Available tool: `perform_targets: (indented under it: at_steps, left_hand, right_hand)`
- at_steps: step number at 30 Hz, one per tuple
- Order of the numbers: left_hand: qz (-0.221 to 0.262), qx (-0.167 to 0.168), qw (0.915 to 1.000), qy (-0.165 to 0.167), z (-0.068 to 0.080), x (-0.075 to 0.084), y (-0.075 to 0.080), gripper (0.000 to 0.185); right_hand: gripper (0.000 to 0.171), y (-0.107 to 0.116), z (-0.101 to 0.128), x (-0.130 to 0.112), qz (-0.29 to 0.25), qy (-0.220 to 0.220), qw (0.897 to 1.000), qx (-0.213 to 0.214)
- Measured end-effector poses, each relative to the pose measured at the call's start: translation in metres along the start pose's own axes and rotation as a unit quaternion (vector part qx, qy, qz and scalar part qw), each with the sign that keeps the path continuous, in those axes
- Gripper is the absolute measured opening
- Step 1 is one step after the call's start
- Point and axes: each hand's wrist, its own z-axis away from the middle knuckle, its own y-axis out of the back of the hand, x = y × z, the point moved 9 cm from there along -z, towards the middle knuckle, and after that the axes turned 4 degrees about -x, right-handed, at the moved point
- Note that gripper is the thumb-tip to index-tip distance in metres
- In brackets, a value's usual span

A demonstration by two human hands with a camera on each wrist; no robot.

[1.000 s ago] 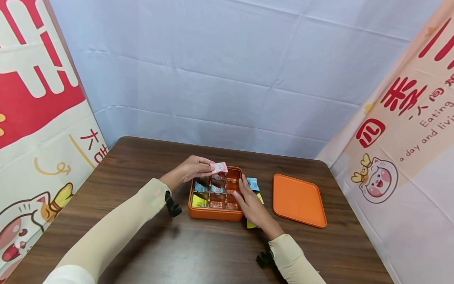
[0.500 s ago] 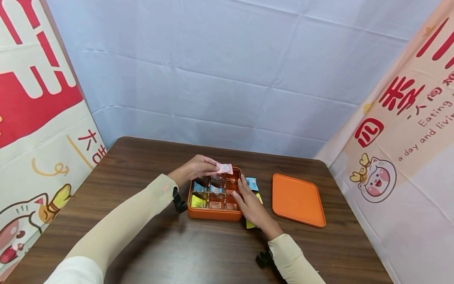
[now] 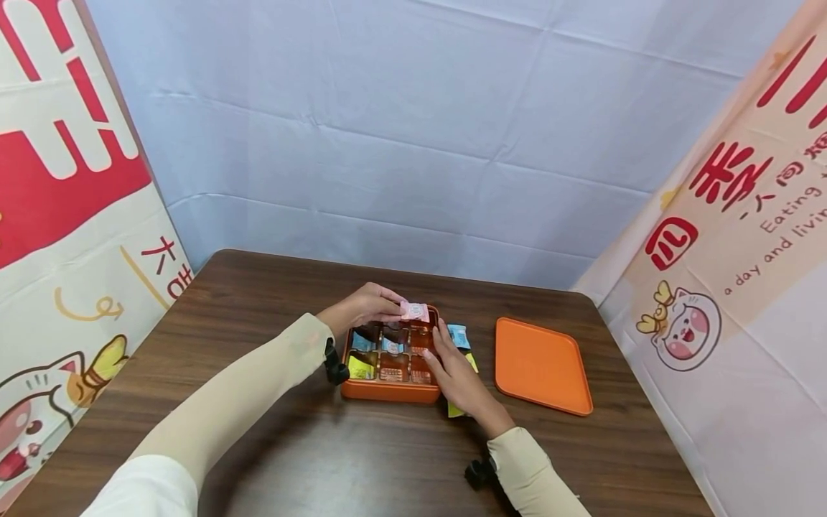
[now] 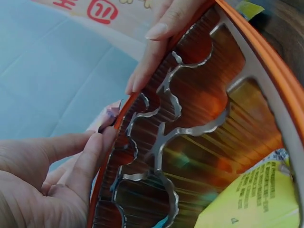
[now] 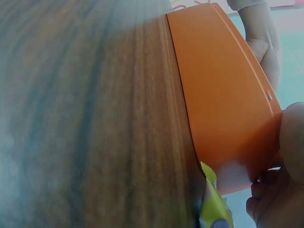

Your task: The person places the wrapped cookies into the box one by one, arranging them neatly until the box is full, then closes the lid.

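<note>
A small pink wrapped packet (image 3: 415, 311) is pinched between the thumb and fingers of my left hand (image 3: 370, 304), over the back right part of an orange box (image 3: 390, 391). Clear dividers split the box into several compartments. Yellow (image 3: 360, 368) and blue (image 3: 363, 341) packets lie in its left column, and another blue packet (image 3: 392, 345) in the centre. My right hand (image 3: 460, 373) grips the box's right side, thumb over the rim and fingers against the outer wall (image 5: 228, 95). In the left wrist view the pink packet (image 4: 110, 114) shows just behind the rim, partly hidden by fingertips.
On the brown table (image 3: 362, 459), a blue packet (image 3: 459, 335) and yellow packets (image 3: 455, 411) lie right of the box, partly covered by the right hand. Farther right is a flat orange lid (image 3: 543, 366). A pale cloth wall (image 3: 413, 143) stands behind the table.
My left hand has moved right and slightly down with the pink packet, from the back middle of the box towards its back right corner. The right hand has stayed at the box's side.
</note>
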Motion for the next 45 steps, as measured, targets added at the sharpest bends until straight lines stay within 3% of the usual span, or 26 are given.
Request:
perform_targets:
  at_steps: [8,15,30,38,45]
  left_hand:
    - [-0.023,-0.001,0.9997,-0.008,-0.003,-0.001,-0.007,0.025]
    - [-0.014,-0.026,0.9995,-0.008,-0.007,-0.002,-0.013,0.03]
    - [-0.014,-0.033,0.9994,-0.003,-0.006,-0.001,-0.014,0.034]
    - [0.016,-0.041,0.9985,-0.032,0.004,0.008,-0.009,0.032]
    - [0.076,-0.036,0.9939,-0.07,0.027,0.022,0.006,0.031]
  right_hand:
    - [0.071,0.0,0.002,-0.002,0.0,0.005,1.0,0.005]
    - [0.071,0.002,0.0,-0.003,0.003,0.019,1.0,0.013]
    - [0.072,0.002,0.001,-0.004,-0.002,0.018,1.0,0.009]
    - [0.073,0.002,-0.002,-0.005,0.0,0.014,1.0,0.006]
    - [0.074,0.001,0.0,-0.005,-0.004,0.015,1.0,0.009]
